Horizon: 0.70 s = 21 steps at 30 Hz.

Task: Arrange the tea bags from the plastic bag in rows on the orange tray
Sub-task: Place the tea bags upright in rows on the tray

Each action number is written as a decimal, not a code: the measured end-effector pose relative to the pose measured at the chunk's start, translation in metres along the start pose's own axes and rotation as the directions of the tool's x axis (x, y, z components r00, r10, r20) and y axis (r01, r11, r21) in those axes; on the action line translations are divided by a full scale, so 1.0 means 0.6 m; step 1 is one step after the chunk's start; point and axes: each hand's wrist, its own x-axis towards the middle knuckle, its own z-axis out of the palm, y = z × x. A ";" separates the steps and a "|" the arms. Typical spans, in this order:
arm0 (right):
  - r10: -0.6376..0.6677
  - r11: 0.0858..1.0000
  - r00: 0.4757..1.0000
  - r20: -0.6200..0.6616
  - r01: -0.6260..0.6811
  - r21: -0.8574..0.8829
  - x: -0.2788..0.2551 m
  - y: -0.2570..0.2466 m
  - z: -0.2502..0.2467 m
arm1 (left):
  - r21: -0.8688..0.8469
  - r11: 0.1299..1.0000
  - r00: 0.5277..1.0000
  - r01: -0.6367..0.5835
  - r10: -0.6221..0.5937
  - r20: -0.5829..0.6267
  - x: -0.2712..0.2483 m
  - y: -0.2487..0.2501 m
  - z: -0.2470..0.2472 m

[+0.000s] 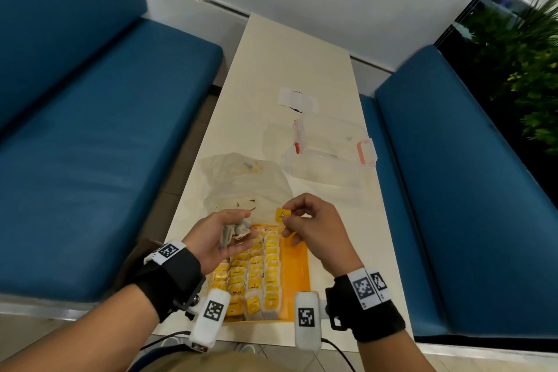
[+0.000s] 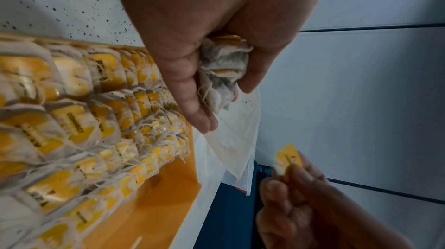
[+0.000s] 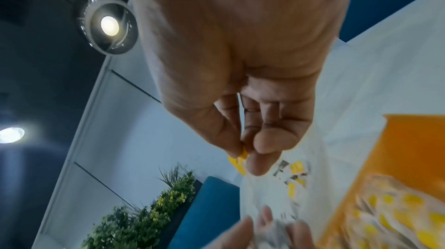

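Tea bags (image 1: 255, 276), paper sachets with yellow square tags — laid in overlapping rows on the flat orange plastic tray (image 1: 297, 276), filling its left and middle part; the right strip of the tray is bare. The tray sits at the near end of the long cream table (image 1: 290, 69).

Left hand (image 1: 222, 238), palm up over the tray's far left corner — fingers loosely curled round a small bunch of grey-white crumpled tea bags (image 2: 224, 70).

Clear crumpled plastic bag (image 1: 244, 184), lying on the table just beyond the tray, a few dark specks and tags showing through it.

Right hand (image 1: 314, 228), raised over the tray's far edge — thumb and forefinger pinch a single yellow paper tag (image 1: 283, 215); the other fingers are curled in. Whether a sachet hangs from that tag cannot be told.

Clear lidded plastic box with pink clips (image 1: 329, 149), farther along the table to the right.
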 end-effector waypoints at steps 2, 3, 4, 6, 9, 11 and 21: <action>-0.030 0.999 0.999 -0.024 0.030 0.032 0.003 -0.016 -0.012 | 0.002 1.000 1.000 0.021 -0.021 0.022 0.001 0.000 -0.001; -0.042 0.998 0.999 -0.033 0.043 0.045 0.004 -0.024 -0.016 | 0.000 1.000 0.999 0.030 -0.030 0.032 0.000 0.000 0.001; -0.054 0.997 0.998 -0.040 0.056 0.054 0.005 -0.031 -0.019 | -0.002 0.999 0.998 0.041 -0.041 0.039 -0.001 0.001 0.002; -0.071 0.995 0.996 -0.051 0.075 0.070 0.005 -0.044 -0.022 | 0.003 0.998 0.996 0.061 -0.061 0.058 -0.004 0.002 0.007; -0.083 0.990 0.995 -0.063 0.090 0.108 0.003 -0.062 -0.022 | 0.029 0.996 0.992 0.083 -0.085 0.095 -0.009 0.005 0.013; -0.096 0.985 0.994 -0.061 0.104 0.136 -0.001 -0.072 -0.020 | 0.029 0.994 0.988 0.101 -0.104 0.111 -0.013 0.007 0.017; -0.183 0.969 0.981 -0.064 0.191 0.156 -0.006 -0.103 -0.025 | -0.033 0.990 0.981 0.138 -0.133 0.138 -0.014 0.007 0.024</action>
